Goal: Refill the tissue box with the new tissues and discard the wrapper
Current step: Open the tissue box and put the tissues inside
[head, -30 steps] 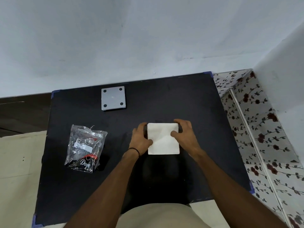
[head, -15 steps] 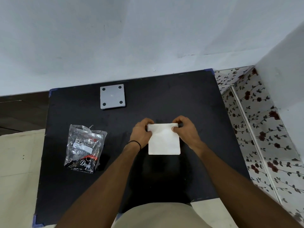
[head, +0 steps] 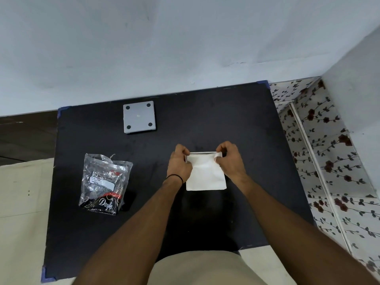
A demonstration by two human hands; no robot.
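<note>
A white stack of tissues (head: 206,177) lies at the middle of the black table (head: 246,130). My left hand (head: 179,163) pinches its far left corner and my right hand (head: 229,160) pinches its far right corner, lifting the top sheet's far edge a little. Whatever lies under the stack is hidden. A crumpled clear plastic wrapper (head: 106,182) with a printed label lies on the table to the left, away from both hands. A grey square plate (head: 139,116) with four black dots, possibly part of the tissue box, sits at the back of the table.
A pale wall runs right behind the table. Floral-patterned tiles (head: 329,161) cover the floor on the right. Light floor (head: 22,202) shows on the left. My lap in beige cloth (head: 205,270) is at the table's front edge.
Both hands slid from the stack's sides up to its far corners. Their fingers now pinch the top sheet's far edge, which has come up slightly. The wrapper and the grey plate stayed put.
</note>
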